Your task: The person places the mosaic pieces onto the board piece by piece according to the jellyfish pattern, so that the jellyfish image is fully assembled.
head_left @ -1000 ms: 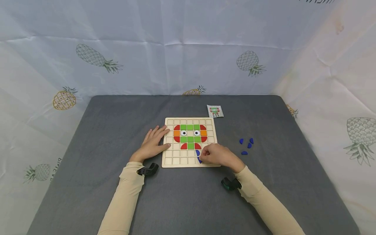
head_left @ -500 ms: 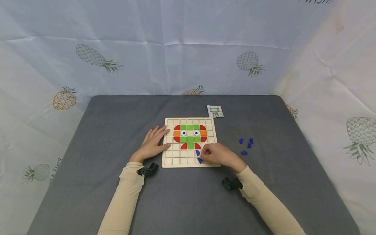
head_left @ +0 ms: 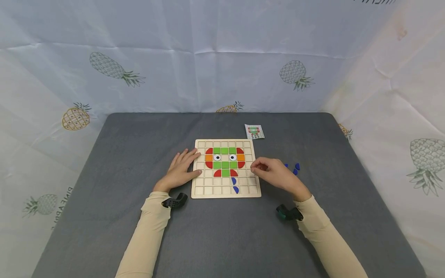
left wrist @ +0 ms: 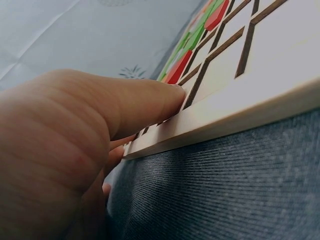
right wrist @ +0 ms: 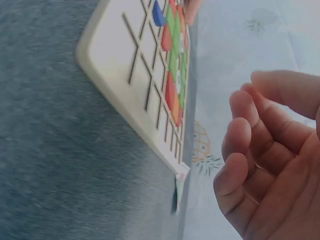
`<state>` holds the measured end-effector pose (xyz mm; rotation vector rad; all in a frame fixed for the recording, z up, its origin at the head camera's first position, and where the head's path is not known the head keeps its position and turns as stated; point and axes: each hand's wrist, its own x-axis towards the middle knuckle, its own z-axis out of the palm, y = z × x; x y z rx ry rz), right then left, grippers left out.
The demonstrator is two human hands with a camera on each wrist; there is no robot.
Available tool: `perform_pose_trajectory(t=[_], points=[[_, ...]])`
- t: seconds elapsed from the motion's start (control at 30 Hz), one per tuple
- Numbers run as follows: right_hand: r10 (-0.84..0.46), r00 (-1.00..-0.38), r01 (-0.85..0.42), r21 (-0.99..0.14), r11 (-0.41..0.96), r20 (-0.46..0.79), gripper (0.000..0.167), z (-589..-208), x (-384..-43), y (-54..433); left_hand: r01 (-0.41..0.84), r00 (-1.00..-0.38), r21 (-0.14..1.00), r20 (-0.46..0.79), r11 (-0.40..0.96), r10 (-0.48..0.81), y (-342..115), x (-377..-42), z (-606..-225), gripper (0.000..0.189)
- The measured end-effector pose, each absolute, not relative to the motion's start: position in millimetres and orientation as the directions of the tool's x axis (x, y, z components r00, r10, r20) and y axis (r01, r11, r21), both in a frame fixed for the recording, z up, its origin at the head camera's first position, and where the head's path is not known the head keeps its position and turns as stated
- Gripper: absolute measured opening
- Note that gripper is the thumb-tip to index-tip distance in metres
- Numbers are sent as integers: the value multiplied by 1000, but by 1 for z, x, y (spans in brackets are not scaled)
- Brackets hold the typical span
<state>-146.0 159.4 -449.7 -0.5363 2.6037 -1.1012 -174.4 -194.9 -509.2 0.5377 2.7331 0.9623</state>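
Note:
A pale wooden grid board lies on the table, bearing red, green and orange tiles and two eye tiles. Below them in the grid sit two blue rounded pieces, an upper one and a lower one. My left hand rests on the board's left edge, thumb on the rim, as the left wrist view confirms. Over the board's right edge hovers my right hand, fingers loosely bent; in the right wrist view nothing shows between thumb and fingertips. It partly covers the loose blue pieces.
A small pattern card lies just behind the board's back right corner. Dark grey cloth covers the table. White curtains with pineapple prints stand behind and at both sides.
My right hand has let go of the lower blue piece and moved right and away from me, off the blue pieces on the board. The left hand has stayed put.

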Motion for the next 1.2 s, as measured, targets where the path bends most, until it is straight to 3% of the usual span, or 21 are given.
perform_pose_trajectory(t=[0.3, 0.43, 0.73, 0.9, 1.2], points=[[-508, -858, -336, -658, 674, -82, 16, -471, -140, 134, 256, -919, 639, -71, 725, 387, -194, -173, -510, 71], [-477, -873, -337, -576, 745, -105, 12, -479, -141, 119, 249, -922, 637, -75, 730, 380, -194, -173, -509, 72], [-407, -901, -293, -483, 825, -149, 19, -480, -142, 105, 262, -918, 627, -71, 733, 389, -193, -174, -510, 72], [-418, -894, -294, -493, 819, -161, 17, -479, -143, 108, 260, -920, 630, -70, 732, 387, -192, -174, -509, 71], [-393, -908, -230, -615, 754, -143, 18, -462, -147, 136, 262, -919, 631, -68, 730, 388, -192, -174, -508, 71]])
